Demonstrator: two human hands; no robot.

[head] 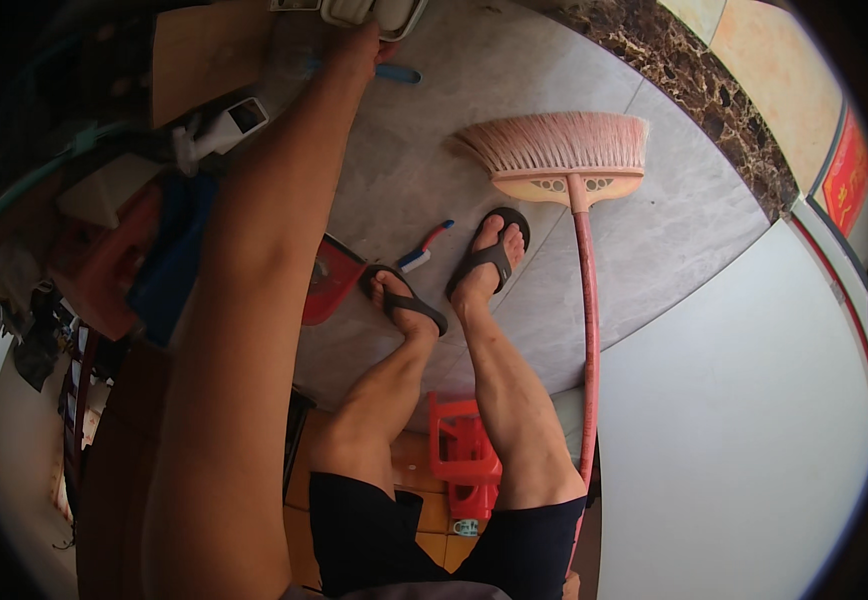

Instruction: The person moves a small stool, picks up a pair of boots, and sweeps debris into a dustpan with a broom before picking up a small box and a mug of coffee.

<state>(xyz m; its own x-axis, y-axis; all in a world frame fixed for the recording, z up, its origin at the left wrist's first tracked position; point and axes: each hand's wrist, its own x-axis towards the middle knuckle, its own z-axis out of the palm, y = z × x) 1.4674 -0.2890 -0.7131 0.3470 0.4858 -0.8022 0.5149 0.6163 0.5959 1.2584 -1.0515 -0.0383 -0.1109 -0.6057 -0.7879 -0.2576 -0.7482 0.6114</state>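
My left arm reaches to the top of the view, where my left hand [366, 51] meets the near rim of a white plastic container [413, 21]. Its fingers are mostly hidden, so the grip is unclear. A blue handle [400, 73] lies just below this hand. At the bottom edge, only a small part of my right hand [571, 586] shows, around the lower end of a pink broom handle [590, 337]. The broom head [569, 154] is beyond my feet, its pink bristles pointing away from me.
A small blue, red and white brush [417, 259] lies between my sandalled feet, near a red dustpan [333, 279]. A red plastic stool [464, 450] stands behind my legs. Cardboard [205, 60] and a white device [235, 124] are at upper left; a white panel [734, 420] is at right.
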